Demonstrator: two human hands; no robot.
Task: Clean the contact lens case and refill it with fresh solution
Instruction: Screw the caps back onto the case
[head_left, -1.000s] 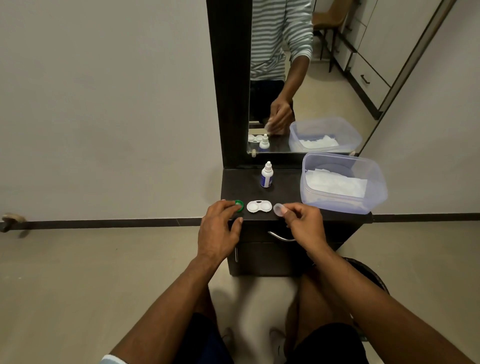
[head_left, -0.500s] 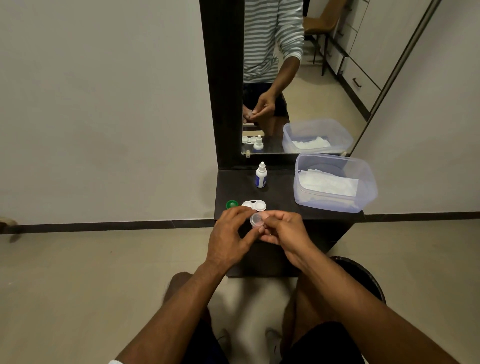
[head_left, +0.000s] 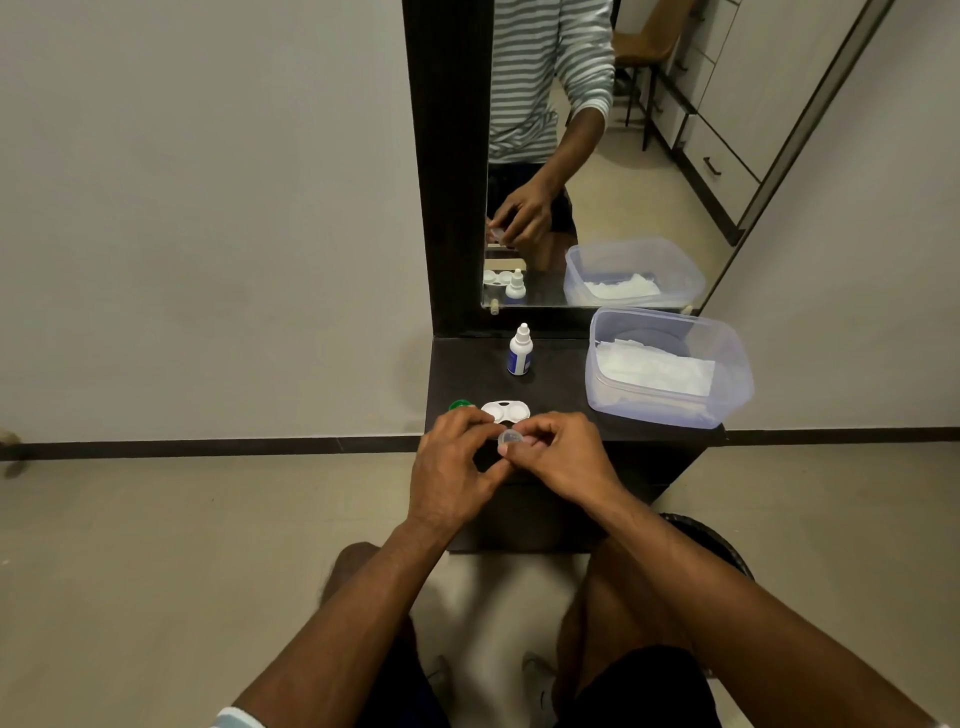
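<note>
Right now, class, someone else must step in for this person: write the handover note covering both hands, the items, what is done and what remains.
Right hand pinches the small clear round cap; left hand closes in on it with curled fingers, contact unclear. White twin-well lens case lies open on the dark counter, green round cap beside it. White solution bottle stands capped behind. Done: both caps off. Left: clean, refill, recap.

A single head-worn camera looks forward and steeply down from above a seated person, close over the small dark desk (head_left: 561, 384) at arm's reach. Its wide angle also takes in the wall, the floor (head_left: 156, 571) and the mirror (head_left: 613, 156) straight ahead.
</note>
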